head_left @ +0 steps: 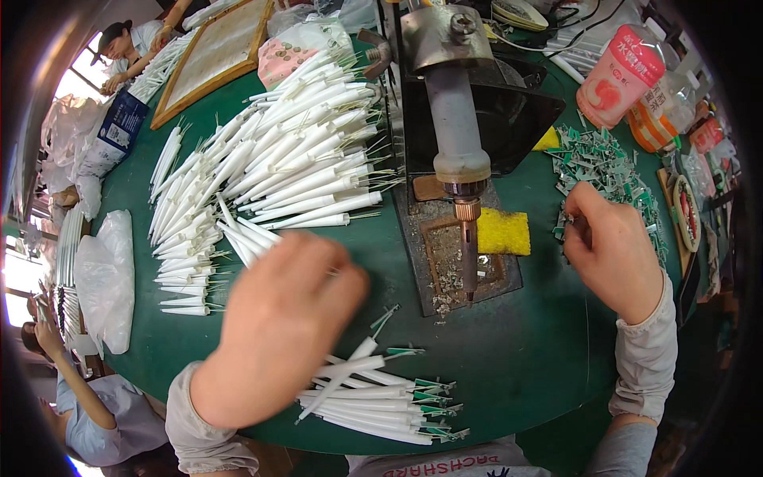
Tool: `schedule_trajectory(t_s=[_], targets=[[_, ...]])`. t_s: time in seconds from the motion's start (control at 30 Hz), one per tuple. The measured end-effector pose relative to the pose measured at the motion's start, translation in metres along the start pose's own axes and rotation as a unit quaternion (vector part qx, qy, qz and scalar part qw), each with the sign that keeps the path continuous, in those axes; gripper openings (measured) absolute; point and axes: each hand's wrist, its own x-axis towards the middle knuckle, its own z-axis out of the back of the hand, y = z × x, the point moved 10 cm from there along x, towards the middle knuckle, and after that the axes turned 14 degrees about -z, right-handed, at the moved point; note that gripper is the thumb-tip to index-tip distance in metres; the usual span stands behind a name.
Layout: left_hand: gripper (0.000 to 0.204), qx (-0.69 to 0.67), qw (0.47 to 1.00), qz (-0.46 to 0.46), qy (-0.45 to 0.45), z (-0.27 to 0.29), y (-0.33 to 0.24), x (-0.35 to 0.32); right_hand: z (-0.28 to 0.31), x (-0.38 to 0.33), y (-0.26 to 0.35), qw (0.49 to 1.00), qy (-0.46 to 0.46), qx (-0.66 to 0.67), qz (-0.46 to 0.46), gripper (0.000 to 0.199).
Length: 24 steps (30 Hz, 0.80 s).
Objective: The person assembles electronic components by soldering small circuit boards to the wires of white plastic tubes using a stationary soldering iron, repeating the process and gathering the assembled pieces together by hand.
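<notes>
My left hand (278, 326) is blurred over the green table (524, 358), its fingers curled by the near end of a big heap of white tubes with wire leads (294, 159); whether it grips one I cannot tell. My right hand (612, 250) reaches into a pile of small green circuit boards (608, 163), fingers pinched at its edge. Near me lies a row of white tubes with green boards attached (373, 401). Between my hands a mounted soldering iron (459, 151) points down at a metal plate (445, 262) beside a yellow sponge (503, 232).
A pink-capped bottle (624, 75) and an orange container (656, 123) stand at the back right. A wooden-framed tray (214, 52) lies at the back left. Plastic bags (107, 278) sit at the left edge. Other people work at the far left and lower left.
</notes>
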Motion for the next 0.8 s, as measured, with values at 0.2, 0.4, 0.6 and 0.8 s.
schedule_trajectory(t_s=[0.2,0.4,0.6,0.8], targets=[[0.018,0.083,0.994,0.04,0.056,-0.013,0.032,-0.011,0.009,-0.011,0.026,0.998,0.019,0.054,0.02,0.015],[0.014,0.019,0.998,0.044,0.039,-0.016,0.038,-0.012,-0.001,-0.026,0.052,0.98,0.081,0.148,0.109,0.009],[0.018,-0.052,0.994,-0.088,-0.044,0.017,-0.013,0.014,-0.021,-0.04,0.068,0.936,0.201,0.253,0.14,0.016],[0.022,-0.113,0.982,-0.133,-0.078,0.026,-0.067,0.011,-0.033,-0.055,0.081,0.888,0.278,0.339,0.14,0.016]])
